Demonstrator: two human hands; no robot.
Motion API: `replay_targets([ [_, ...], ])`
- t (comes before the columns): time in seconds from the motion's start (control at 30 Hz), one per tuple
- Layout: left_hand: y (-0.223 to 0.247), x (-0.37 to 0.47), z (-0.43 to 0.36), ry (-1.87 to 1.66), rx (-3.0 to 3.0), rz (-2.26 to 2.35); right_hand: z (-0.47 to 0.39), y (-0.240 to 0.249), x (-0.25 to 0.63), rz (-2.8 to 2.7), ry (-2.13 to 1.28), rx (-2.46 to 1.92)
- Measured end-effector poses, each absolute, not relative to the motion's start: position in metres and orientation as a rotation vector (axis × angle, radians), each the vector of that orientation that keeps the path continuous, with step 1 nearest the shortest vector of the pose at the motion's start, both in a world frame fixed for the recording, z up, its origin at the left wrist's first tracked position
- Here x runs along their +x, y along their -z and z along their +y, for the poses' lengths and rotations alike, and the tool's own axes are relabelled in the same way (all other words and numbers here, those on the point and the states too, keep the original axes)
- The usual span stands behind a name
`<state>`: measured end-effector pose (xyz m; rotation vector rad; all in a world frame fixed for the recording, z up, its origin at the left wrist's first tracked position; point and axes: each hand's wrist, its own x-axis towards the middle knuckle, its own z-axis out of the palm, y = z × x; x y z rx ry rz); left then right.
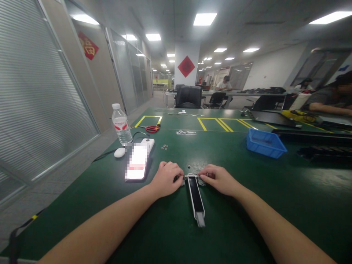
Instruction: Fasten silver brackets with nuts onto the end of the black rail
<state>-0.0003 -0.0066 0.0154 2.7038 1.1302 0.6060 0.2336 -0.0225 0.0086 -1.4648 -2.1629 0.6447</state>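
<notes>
A long narrow piece with a black face and a white frame (196, 196) lies on the green table, its grey end piece (201, 220) pointing toward me. At its far end, my left hand (168, 178) pinches with thumb and forefinger on the left side. My right hand (217, 178) does the same on the right side. Small metal-looking parts (202, 182) show by the fingertips, but what each hand grips is mostly hidden. Just beyond the far end sits a tiny round nut-like part (189, 167).
To the left are a lit phone (139, 161), a white mouse-shaped item (119, 152), a water bottle (121, 126) and red-handled scissors (152, 128). Several small rings (164, 147) lie beyond my left hand. A blue bin (265, 143) stands right; a person (334, 97) sits behind it.
</notes>
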Motion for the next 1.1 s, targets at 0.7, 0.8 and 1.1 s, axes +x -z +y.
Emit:
replay_targets([
  [0.7,-0.0121,-0.0003,-0.0051,-0.599,2.717,1.129,-0.0222,-0.0043,0.2334,-1.954,-0.807,-1.486],
  [0.8,-0.0118,-0.0007,-0.0049,-0.595,2.724,1.130,-0.0212,-0.0046,0.2345,-1.929,-0.842,-1.500],
  [1.1,-0.0114,-0.0014,-0.0047,-0.628,2.720,1.105,-0.0203,-0.0040,0.2352,-2.012,-0.702,-1.559],
])
